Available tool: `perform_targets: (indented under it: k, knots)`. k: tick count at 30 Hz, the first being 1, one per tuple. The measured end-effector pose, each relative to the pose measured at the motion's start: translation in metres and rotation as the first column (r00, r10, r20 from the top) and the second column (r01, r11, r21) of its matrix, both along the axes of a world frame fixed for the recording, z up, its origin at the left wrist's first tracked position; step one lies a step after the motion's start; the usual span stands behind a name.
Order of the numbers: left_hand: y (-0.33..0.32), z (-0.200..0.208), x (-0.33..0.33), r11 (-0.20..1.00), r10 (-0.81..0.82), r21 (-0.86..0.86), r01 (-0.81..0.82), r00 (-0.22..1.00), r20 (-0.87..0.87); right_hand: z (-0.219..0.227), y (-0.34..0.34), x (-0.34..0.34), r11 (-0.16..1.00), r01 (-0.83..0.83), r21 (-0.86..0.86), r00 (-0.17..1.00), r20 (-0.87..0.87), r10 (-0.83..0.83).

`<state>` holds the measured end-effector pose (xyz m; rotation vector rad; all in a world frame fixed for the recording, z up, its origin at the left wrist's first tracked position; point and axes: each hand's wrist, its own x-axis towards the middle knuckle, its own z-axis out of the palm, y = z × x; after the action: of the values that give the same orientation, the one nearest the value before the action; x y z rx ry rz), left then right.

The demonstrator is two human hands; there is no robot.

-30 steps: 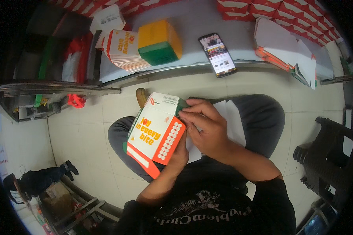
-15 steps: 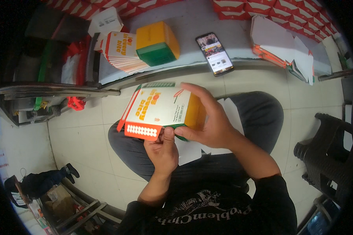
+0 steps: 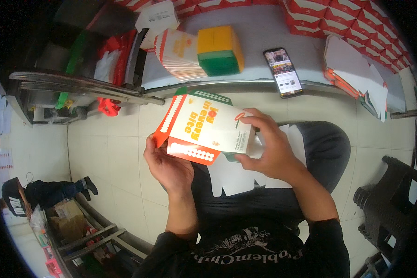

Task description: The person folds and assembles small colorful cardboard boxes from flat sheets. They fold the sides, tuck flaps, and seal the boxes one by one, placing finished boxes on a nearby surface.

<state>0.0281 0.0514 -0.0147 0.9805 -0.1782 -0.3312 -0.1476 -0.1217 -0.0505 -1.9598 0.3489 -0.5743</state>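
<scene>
A partly folded white paper carton (image 3: 208, 120) with orange and green flaps is held over my lap, its yellow and orange lettering facing up. My left hand (image 3: 171, 173) is closed at its left end, with the fingers behind an orange flap. Round the carton's right end my right hand (image 3: 278, 155) is wrapped, thumb at the near edge and fingers at the far edge. White flat carton blanks (image 3: 234, 176) lie across my legs beneath it.
On the grey bench ahead stand a yellow and green box (image 3: 220, 51), a fanned stack of cartons (image 3: 178, 53), a phone (image 3: 282, 74) and more blanks (image 3: 354, 65). Red and white boxes (image 3: 347, 21) are piled behind. A dark stool (image 3: 394, 199) is at right, a metal rack (image 3: 88, 92) at left.
The carton has turned and its yellow side no longer shows. My left hand has shifted from the near edge to the left-end flap. The whole view has swung left.
</scene>
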Motion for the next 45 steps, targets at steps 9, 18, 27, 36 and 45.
perform_targets:
  k: [9,18,27,36,45]
  knots:
    - [-0.004,-0.003,-0.029,0.975,-0.213,0.098,0.201,0.967,0.142,0.003,0.003,0.005,0.896,0.110,-0.431,0.968,0.252,0.002]
    - [-0.025,-0.018,-0.063,0.961,-0.252,0.194,0.198,0.916,0.313,0.016,0.006,-0.001,0.989,0.129,-0.074,0.896,0.437,-0.084]
    - [-0.053,-0.027,-0.080,0.989,-0.097,0.149,0.026,0.865,0.493,0.033,0.003,-0.007,0.986,0.140,0.088,0.907,0.389,-0.164]
    - [-0.062,-0.029,-0.080,0.971,-0.183,0.227,0.069,0.827,0.532,0.027,-0.006,-0.011,0.976,0.213,0.034,0.890,0.405,-0.209]
    - [-0.057,-0.035,-0.101,0.947,-0.299,0.255,0.193,0.818,0.491,0.021,-0.002,-0.008,0.946,0.325,0.000,0.866,0.403,-0.298]
